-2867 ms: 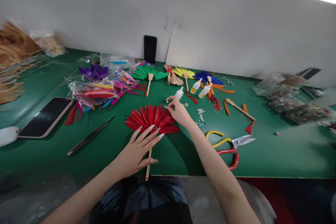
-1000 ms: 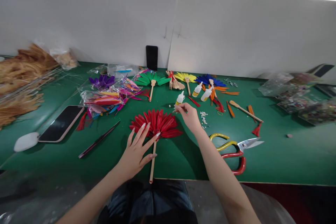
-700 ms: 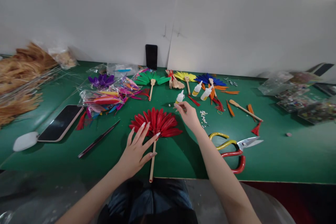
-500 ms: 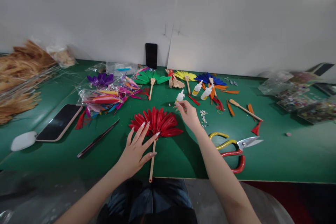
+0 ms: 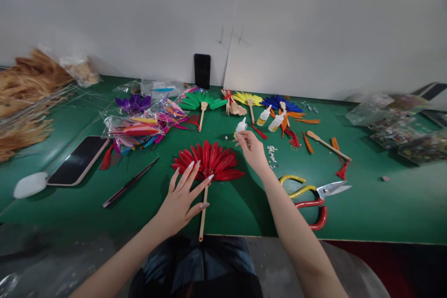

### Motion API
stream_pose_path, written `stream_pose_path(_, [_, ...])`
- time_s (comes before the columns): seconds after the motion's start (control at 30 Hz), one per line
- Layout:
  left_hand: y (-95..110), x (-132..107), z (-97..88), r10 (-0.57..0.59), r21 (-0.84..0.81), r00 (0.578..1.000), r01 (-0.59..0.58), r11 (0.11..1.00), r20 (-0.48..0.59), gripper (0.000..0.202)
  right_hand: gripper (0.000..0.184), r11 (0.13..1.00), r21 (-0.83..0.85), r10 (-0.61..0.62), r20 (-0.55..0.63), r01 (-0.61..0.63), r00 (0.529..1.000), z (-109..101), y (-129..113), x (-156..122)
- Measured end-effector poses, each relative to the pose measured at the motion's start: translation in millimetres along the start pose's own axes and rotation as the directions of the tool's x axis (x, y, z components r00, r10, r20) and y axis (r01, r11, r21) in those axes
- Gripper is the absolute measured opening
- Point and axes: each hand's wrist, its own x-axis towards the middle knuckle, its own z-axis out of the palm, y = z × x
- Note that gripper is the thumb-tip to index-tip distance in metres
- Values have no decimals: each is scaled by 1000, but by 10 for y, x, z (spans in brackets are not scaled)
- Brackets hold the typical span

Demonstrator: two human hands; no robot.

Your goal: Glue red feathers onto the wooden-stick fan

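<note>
A red feather fan (image 5: 223, 160) lies before me, its thin wooden handle (image 5: 202, 216) pointing at my body. My left hand (image 5: 181, 200) rests over the fan's lower left part, fingers spread and flat, thumb across the handle. Right of the fan, my right hand (image 5: 252, 151) is closed in a pinch above the table. What its fingertips hold is hidden or too small to name. Just behind them stands a small glue bottle (image 5: 241, 125) with a white top. A small white piece (image 5: 226, 138) lies left of these fingertips, and little white beads (image 5: 272, 154) are scattered to the right.
Red-and-yellow-handled scissors (image 5: 314, 195) lie open by my right forearm. Two more glue bottles (image 5: 264, 115) stand behind, near green (image 5: 203, 102), yellow and blue feather fans. A pen (image 5: 131, 182), a phone (image 5: 78, 160) and bagged feathers (image 5: 136, 130) are left; bead bags (image 5: 394, 125) are right.
The view has shifted slightly. Both hands keep nearly the same places, the left spread on the fan and the right pinched by the glue bottle.
</note>
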Motion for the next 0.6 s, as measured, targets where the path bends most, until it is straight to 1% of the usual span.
stream_pose_path(0.43, [-6, -8, 19, -11, 7, 1000, 11, 1000, 4, 58, 32, 1000, 18, -6, 6, 5, 1000, 25, 69, -1])
stream_pose_path(0.6, [-11, -16, 16, 15, 12, 1000, -15, 1000, 2, 63, 31, 1000, 23, 0, 6, 0, 1000, 32, 67, -3])
